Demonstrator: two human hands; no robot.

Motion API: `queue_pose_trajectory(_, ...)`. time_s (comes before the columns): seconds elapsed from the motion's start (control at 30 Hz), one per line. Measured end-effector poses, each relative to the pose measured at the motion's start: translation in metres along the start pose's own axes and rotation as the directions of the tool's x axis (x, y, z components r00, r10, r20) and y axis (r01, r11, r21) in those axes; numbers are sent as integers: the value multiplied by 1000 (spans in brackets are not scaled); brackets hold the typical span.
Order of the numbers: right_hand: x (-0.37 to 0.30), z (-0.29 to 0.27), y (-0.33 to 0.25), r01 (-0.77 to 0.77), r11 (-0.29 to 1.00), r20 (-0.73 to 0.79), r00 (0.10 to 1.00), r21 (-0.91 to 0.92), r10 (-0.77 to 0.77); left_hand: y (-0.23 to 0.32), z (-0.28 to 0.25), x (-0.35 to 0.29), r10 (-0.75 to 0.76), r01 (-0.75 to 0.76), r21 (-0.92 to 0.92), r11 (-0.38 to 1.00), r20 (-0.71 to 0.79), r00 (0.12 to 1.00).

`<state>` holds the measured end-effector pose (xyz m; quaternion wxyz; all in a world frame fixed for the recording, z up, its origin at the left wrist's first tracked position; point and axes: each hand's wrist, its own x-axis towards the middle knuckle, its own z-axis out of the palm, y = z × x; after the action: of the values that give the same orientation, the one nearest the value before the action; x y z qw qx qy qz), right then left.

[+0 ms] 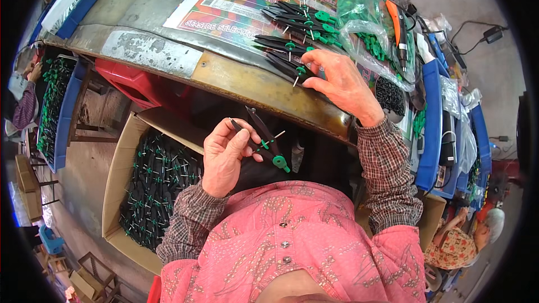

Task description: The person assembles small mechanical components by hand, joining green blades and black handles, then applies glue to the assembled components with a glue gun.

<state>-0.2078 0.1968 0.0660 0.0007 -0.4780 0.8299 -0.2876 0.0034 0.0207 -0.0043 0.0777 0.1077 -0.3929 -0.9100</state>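
My left hand (pixel 224 154) pinches a black two-pronged plastic piece (pixel 268 141) between thumb and fingers, in front of my body. This piece has a round green end pointing down and a white pin sticking out sideways. My right hand (pixel 342 81) is at the table's near edge, with thumb and fingertips closed around the green part of a similar black piece (pixel 285 65). Just behind it lies another such piece (pixel 275 42). Farther back is a pile of the same black-and-green pieces (pixel 300 19).
Colourful printed sheets (pixel 224 8) cover part of the table. An orange-and-black power screwdriver (pixel 396 28) stands beside a clear bag of green parts (pixel 365 8). Small black parts fill a container (pixel 388 95). A cardboard box (pixel 115 191) holds many finished-looking pieces at left; a blue crate (pixel 429 129) is at right.
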Motion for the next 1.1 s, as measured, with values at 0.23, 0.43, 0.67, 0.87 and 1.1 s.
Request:
queue_pose_trajectory(0.23,-6,-8,-11,-5,999,99,995,-43,9,3,2,-3,-10,11,43,999,-21,1000)
queue_pose_trajectory(0.43,-24,-21,-61,-198,974,176,968,111,177,3,6,-6,-23,24,38,999,-48,999)
queue_pose_trajectory(0.67,-61,6,-96,-289,912,245,944,292,220,0,22,-4,40,-42,56,998,43,998)
queue_pose_trajectory(0.87,-81,22,-99,-241,928,189,963,284,192,-6,22,-13,55,-73,177,981,108,993)
queue_pose_trajectory(1.1,-95,23,-92,-209,887,95,978,412,186,-6,39,-25,20,-57,297,953,125,992)
